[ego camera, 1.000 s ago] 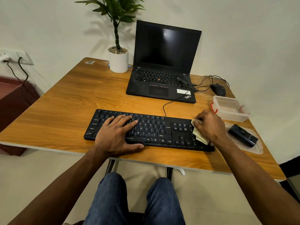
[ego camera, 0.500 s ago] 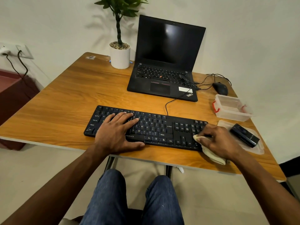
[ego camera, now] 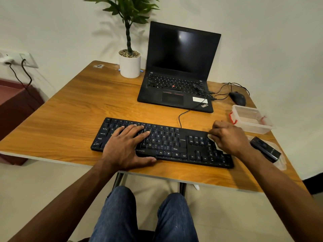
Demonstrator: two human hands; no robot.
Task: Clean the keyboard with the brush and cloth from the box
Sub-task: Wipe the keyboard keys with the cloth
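- The keyboard (ego camera: 162, 143) lies along the near edge of the tabletop (ego camera: 73, 109), its cable running back toward the laptop (ego camera: 178, 72).
- The right hand (ego camera: 229, 137) is over the keyboard's right end, fingers curled round a pale cloth (ego camera: 215, 142) and pressing it onto the number-pad keys; only a small part of the cloth shows under the hand.
- The left hand (ego camera: 125, 147) lies flat on the keyboard's left half, fingers straight and spread, thumb along the front edge, apparently steadying it.
- The box (ego camera: 251, 119) stands open near the right edge, and looks empty as far as I can tell.
- A dark, oblong object (ego camera: 265, 151), probably the brush, lies on what looks like the box's clear lid (ego camera: 279, 163) near the near-right corner, with no hand on it.
- Judgement: the wiping step is under way, which suggests brushing is over. The middle and left keys under the left hand appear still to be wiped, and then the tools need returning.
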